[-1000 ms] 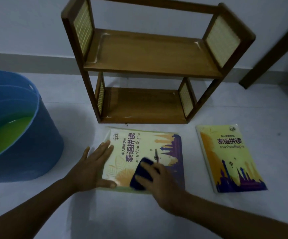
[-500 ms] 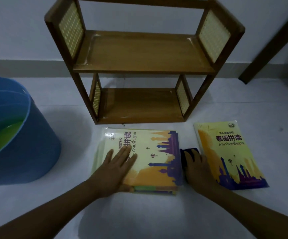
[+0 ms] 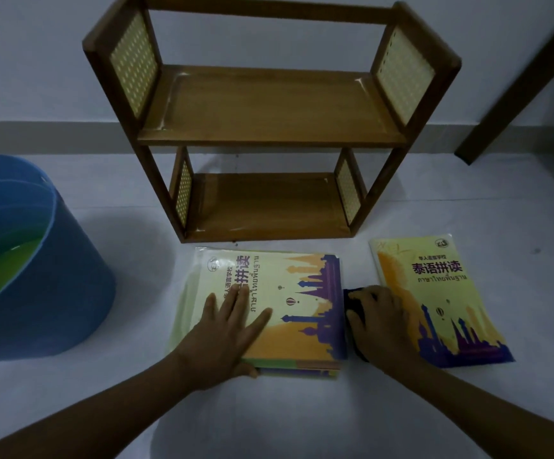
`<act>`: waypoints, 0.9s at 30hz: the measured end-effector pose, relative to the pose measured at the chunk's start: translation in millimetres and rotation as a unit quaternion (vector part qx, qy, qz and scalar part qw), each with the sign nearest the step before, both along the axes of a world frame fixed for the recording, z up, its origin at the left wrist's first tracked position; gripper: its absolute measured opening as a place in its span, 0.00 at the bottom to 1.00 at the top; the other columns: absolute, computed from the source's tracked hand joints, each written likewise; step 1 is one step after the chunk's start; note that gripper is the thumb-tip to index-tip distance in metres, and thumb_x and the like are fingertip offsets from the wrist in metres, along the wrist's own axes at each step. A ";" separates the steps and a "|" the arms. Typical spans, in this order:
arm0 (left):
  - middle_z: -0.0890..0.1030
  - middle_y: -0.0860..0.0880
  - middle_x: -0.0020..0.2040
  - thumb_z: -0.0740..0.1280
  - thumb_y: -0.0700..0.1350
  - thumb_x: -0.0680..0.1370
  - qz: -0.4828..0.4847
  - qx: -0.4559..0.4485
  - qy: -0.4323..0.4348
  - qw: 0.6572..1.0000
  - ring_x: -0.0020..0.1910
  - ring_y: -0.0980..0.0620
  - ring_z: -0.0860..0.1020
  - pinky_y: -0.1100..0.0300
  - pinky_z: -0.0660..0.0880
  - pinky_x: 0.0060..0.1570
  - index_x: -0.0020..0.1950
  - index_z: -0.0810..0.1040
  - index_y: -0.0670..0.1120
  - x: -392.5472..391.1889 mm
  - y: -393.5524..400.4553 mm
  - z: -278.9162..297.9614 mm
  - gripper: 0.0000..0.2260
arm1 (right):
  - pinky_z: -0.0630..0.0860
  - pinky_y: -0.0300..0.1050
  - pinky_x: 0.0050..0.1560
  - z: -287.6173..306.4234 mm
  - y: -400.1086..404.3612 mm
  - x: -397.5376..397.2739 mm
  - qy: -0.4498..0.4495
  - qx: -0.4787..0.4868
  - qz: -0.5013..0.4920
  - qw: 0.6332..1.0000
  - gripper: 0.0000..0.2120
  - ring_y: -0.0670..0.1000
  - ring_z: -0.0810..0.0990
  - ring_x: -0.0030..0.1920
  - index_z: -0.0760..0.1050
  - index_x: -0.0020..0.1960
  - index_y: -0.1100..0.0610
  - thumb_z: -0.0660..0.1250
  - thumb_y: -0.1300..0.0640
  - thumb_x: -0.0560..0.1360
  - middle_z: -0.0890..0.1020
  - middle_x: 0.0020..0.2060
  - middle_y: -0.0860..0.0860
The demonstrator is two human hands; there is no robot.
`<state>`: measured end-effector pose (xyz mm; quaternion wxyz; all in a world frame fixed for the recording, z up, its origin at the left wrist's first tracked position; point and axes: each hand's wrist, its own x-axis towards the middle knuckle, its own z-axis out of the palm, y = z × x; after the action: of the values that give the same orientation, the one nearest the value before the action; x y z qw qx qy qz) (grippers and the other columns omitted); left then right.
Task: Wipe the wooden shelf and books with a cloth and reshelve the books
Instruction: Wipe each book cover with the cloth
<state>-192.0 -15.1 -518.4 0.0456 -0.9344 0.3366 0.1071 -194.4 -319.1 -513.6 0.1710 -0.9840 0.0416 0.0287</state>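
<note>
The empty two-tier wooden shelf (image 3: 269,140) stands on the pale floor against the wall. In front of it lies a stack of books (image 3: 305,293) with a yellow and purple cover on top. My left hand (image 3: 229,329) presses flat on that cover, fingers straight. A single matching book (image 3: 434,279) lies to the right. My right hand (image 3: 381,323) rests on the floor in the gap between the stack and the single book. Its fingers curl over a dark blue cloth (image 3: 353,301) that is mostly hidden under them.
A blue bucket (image 3: 70,283) with greenish liquid stands at the left, close to the stack. A dark wooden beam (image 3: 520,77) leans at the upper right by the wall. The grey skirting runs behind the shelf.
My right hand took the cloth off the top cover, rightward into the gap between the books. My left hand slid from the stack's left edge onto the cover.
</note>
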 end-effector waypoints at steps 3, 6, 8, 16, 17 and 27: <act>0.64 0.29 0.71 0.53 0.73 0.73 -0.001 -0.010 -0.008 1.000 0.70 0.29 0.65 0.31 0.72 0.57 0.77 0.59 0.47 -0.1 2.9 -3.5 0.41 | 0.68 0.42 0.37 20.9 21.6 11.3 0.186 0.195 -0.062 0.961 0.18 0.47 0.72 0.35 0.70 0.40 0.58 0.56 0.46 0.80 0.74 0.35 0.50; 0.64 0.29 0.71 0.52 0.72 0.74 -0.007 -0.016 -0.017 1.000 0.70 0.29 0.64 0.31 0.71 0.57 0.77 0.60 0.47 -2.5 2.2 -3.2 0.39 | 0.67 0.35 0.30 25.1 29.7 21.8 0.272 0.191 -0.067 0.941 0.15 0.44 0.73 0.33 0.70 0.41 0.58 0.60 0.49 0.80 0.74 0.33 0.48; 0.64 0.29 0.72 0.51 0.70 0.76 -0.006 -0.016 -0.015 1.000 0.70 0.29 0.64 0.31 0.71 0.57 0.77 0.60 0.48 -3.2 2.0 -0.9 0.37 | 0.65 0.35 0.27 26.1 28.4 29.5 0.278 0.172 -0.075 0.942 0.16 0.44 0.73 0.31 0.69 0.35 0.57 0.61 0.52 0.80 0.74 0.30 0.48; 0.68 0.31 0.70 0.47 0.56 0.82 -0.070 -0.009 -0.064 0.995 0.68 0.29 0.67 0.32 0.70 0.60 0.78 0.58 0.50 -0.2 19.7 -5.6 0.25 | 0.73 0.35 0.30 38.0 15.8 42.2 0.324 0.257 -0.116 0.903 0.11 0.51 0.79 0.37 0.78 0.45 0.64 0.60 0.60 0.80 0.83 0.43 0.57; 0.70 0.32 0.69 0.49 0.56 0.81 -0.080 -0.019 -0.066 0.994 0.66 0.30 0.70 0.34 0.73 0.58 0.77 0.60 0.49 2.9 19.9 0.2 0.25 | 0.73 0.36 0.31 41.2 11.6 42.9 0.326 0.292 -0.127 0.890 0.11 0.50 0.79 0.37 0.78 0.45 0.62 0.59 0.59 0.80 0.82 0.41 0.56; 0.79 0.57 0.34 0.48 0.60 0.79 0.041 -0.291 -0.051 0.954 0.28 0.62 0.73 0.70 0.65 0.30 0.60 0.77 0.53 59.0 -10.2 160.6 0.23 | 0.81 0.47 0.47 63.6 -7.8 43.4 0.250 0.559 -0.161 0.774 0.20 0.57 0.82 0.49 0.67 0.63 0.56 0.58 0.74 0.77 0.80 0.52 0.59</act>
<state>-133.1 -25.3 -357.8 -0.2158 -0.9242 0.3123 -0.0412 -150.9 -326.9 -450.0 0.6762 -0.6526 0.2170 0.2643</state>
